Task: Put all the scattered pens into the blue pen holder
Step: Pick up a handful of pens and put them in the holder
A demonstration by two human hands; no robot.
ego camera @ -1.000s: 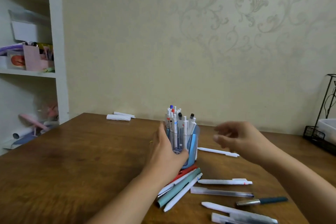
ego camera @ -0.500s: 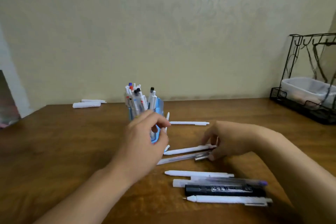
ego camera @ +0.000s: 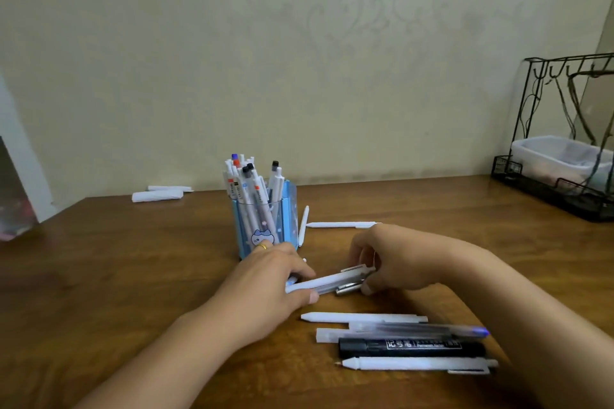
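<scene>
Head view: brown wooden table against patterned beige wall.

Your wooden table carries the blue pen holder, loose white pens beside a black marker near you, paper rolls far left, and a wire rack far right.

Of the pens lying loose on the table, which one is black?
The black marker, in the group nearest the camera, with white lettering on its barrel. It lies between a clear pen and a white pen; the other loose pens look white or clear.
</scene>
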